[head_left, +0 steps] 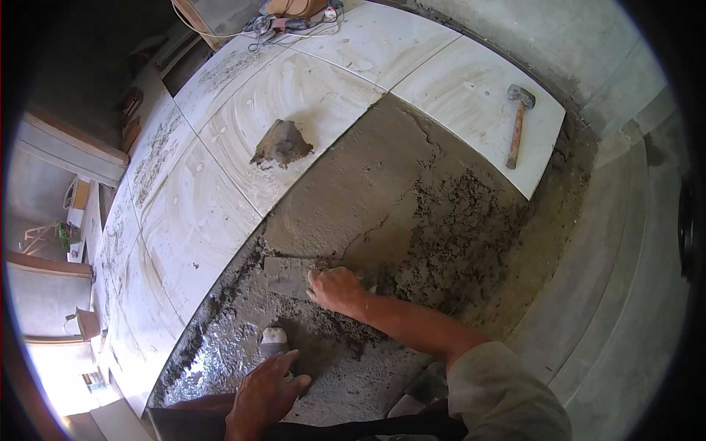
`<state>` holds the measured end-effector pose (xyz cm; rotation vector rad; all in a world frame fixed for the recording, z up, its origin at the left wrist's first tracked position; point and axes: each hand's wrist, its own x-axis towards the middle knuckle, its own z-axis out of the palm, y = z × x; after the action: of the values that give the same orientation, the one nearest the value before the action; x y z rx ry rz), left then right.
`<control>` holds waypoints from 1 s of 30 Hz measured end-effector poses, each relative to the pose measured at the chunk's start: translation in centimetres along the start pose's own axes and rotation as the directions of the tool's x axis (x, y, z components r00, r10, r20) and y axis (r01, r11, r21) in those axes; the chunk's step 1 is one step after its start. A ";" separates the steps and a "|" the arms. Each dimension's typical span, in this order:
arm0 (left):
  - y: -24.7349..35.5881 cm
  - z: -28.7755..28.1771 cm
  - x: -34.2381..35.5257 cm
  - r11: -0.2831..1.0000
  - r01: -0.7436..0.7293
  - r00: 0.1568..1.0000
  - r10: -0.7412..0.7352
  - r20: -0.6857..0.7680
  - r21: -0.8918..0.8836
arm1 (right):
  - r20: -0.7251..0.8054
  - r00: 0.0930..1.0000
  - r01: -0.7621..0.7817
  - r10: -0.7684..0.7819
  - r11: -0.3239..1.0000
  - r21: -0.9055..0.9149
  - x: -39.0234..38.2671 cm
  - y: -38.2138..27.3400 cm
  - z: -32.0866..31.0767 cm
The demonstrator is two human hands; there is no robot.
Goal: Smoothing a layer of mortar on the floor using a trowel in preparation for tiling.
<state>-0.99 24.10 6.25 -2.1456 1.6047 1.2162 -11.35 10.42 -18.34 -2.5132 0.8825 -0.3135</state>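
Observation:
My right hand (pixel 337 291) is closed around the grip of a flat, mud-coated trowel (pixel 283 278); most of the handle is hidden by the fingers. The blade lies on the near edge of a bed of grey-brown mortar (pixel 331 198), smooth toward the tiles and crumbly on the right. Lower down, my left hand (pixel 266 393) has its fingers apart and holds nothing. It hovers or rests near my shoe (pixel 274 341); whether it touches cannot be made out. Wet, shiny slurry (pixel 213 360) covers the floor left of the shoe.
Large white floor tiles (pixel 184 220) with smeared mortar border the bed on the left and far side. A mortar lump (pixel 283 144) sits on one tile, and a wooden-handled hammer (pixel 518 126) on another. A corded power tool (pixel 283 23) lies at the back; a bucket (pixel 87 323) stands far left.

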 end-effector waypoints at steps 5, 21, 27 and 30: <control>0.3 0.1 -0.4 0.996 -0.085 0.996 0.084 -0.033 -0.011 | -0.190 0.981 -0.088 0.049 0.975 -0.202 1.6 4.8 -1.4; -1.1 5.7 -1.6 0.934 -0.350 0.885 0.355 -0.301 0.071 | 0.063 0.784 -0.598 0.617 0.779 -0.188 -1.1 15.4 -8.4; 0.0 4.1 -1.6 0.933 -0.356 0.915 0.360 -0.182 0.055 | 0.375 0.877 -0.312 0.300 0.950 -0.030 -5.3 0.2 -6.5; 1.2 4.4 -1.8 0.896 -0.444 0.874 0.429 -0.228 -0.017 | 0.480 0.852 -0.196 0.208 0.978 -0.076 -7.8 0.4 -7.7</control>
<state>-4.30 27.49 5.11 -2.0816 2.2726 1.1907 -20.29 12.45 -12.37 -2.3236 0.9249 0.3907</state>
